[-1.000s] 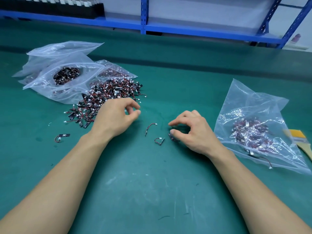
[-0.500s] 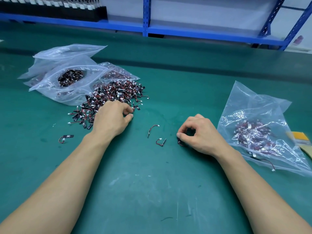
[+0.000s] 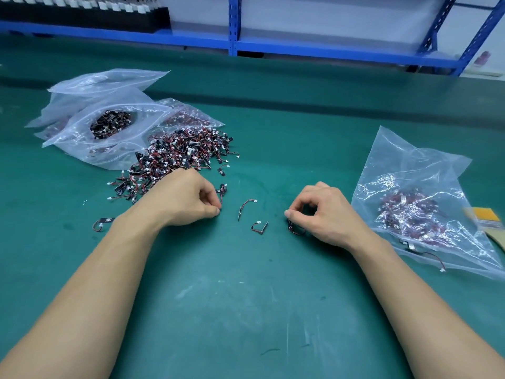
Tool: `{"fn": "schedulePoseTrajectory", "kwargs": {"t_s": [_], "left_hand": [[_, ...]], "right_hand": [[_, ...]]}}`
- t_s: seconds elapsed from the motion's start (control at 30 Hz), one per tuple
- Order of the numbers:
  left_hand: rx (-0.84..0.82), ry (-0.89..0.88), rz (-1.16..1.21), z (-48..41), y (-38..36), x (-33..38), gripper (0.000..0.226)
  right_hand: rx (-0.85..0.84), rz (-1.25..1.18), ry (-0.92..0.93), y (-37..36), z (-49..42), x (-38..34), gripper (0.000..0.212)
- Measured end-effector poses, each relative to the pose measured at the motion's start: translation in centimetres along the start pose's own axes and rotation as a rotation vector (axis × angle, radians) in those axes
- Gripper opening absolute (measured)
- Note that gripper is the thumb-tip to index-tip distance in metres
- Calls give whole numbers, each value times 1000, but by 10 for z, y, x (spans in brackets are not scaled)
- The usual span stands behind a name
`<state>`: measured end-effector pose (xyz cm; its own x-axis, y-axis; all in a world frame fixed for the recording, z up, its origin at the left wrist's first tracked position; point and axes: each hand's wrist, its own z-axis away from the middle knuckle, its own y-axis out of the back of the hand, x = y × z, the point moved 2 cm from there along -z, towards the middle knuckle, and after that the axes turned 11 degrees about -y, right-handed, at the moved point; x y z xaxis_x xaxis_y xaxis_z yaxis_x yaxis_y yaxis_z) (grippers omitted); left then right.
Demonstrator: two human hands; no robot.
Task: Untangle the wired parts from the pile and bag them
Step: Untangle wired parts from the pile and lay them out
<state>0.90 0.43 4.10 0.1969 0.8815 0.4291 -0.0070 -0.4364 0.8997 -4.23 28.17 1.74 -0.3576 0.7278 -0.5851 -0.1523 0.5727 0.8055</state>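
Note:
A tangled pile of small black parts with red wires [image 3: 175, 157] lies on the green mat at the left. My left hand [image 3: 183, 199] sits at the pile's near edge and pinches the wire of one part [image 3: 222, 190] drawn away from it. Two separated parts [image 3: 246, 205] [image 3: 259, 227] lie between my hands. My right hand [image 3: 325, 214] rests on the mat with curled fingers pinching another wired part [image 3: 293, 228]. A clear bag [image 3: 418, 209] holding sorted parts lies just right of that hand.
Several clear bags [image 3: 109, 121] lie behind the pile, one open with parts inside. A lone part [image 3: 102, 222] lies left of my left forearm. One wire [image 3: 434, 259] sticks out from the right bag. A yellow brush [image 3: 486, 220] lies at the right edge. Blue shelving [image 3: 273, 47] runs behind.
My left hand reached into the pile's edge, then drew back toward me with one part pinched. My right hand closed its fingers on a part and stayed in place.

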Motion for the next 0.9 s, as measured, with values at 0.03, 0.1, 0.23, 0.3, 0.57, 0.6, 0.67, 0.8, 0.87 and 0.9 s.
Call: {"fn": "schedulePoseTrajectory", "kwargs": {"t_s": [0.03,0.1,0.23,0.3,0.57,0.6,0.67,0.8,0.87,0.9], "left_hand": [[-17,-17,19,1,1,0,10],[-35,-52,44,2,1,-1,11],[-19,-121,63,1,0,-1,9],[38,-158,82,1,0,-1,9],[251,-44,-52,-11,-15,-7,12],[228,-35,-63,-13,-17,-6,14],[223,-34,-64,-15,-19,-4,8],[237,-26,-21,-15,-23,-2,8],[244,-25,-14,-16,-25,-2,9],[252,-31,-16,-16,-26,-1,9]], "right_hand": [[-1,-3,-1,0,0,0,18],[-4,-7,-3,0,-1,1,18],[-2,-17,-9,-1,-1,2,19],[2,-20,-8,-1,-1,2,19],[-3,-14,-11,-1,-1,0,18],[-4,-17,-12,-1,-1,0,18],[-6,-25,-15,-1,-1,0,19],[-13,-14,-11,-1,-2,-1,18],[-16,-13,-10,-1,-2,-1,18],[-15,-13,-10,-1,-2,0,19]]}}
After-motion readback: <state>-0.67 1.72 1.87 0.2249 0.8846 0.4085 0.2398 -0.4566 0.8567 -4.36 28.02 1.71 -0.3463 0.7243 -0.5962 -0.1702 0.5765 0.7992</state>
